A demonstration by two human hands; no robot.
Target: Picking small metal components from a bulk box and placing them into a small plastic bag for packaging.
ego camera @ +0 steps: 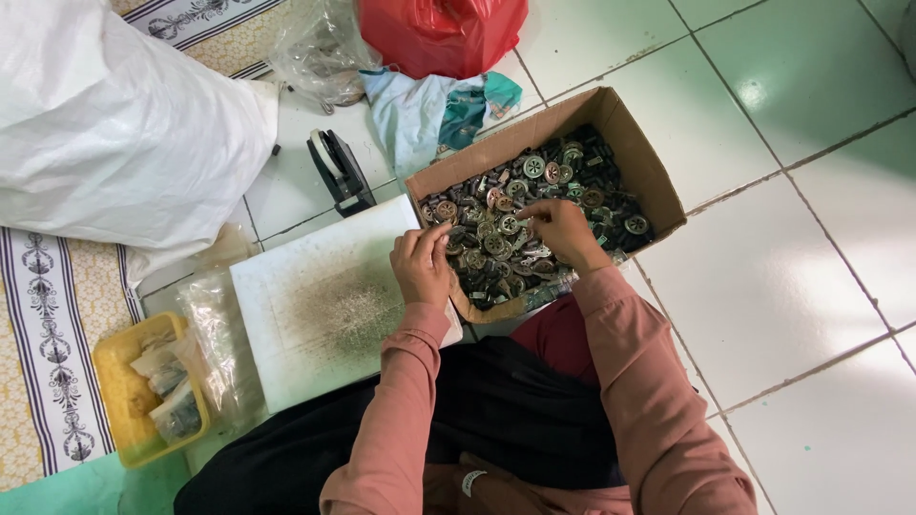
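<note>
Hundreds of small round metal parts, dull grey and brassy, fill an open cardboard box on the tiled floor, where the left hand and right hand each pinch pieces.

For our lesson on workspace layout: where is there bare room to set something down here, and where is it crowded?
Free: the pale green tiled floor right of the brown cardboard box. The white scuffed board is bare beside the left hand. Crowded: inside the box, and around the yellow plastic tray.
</note>
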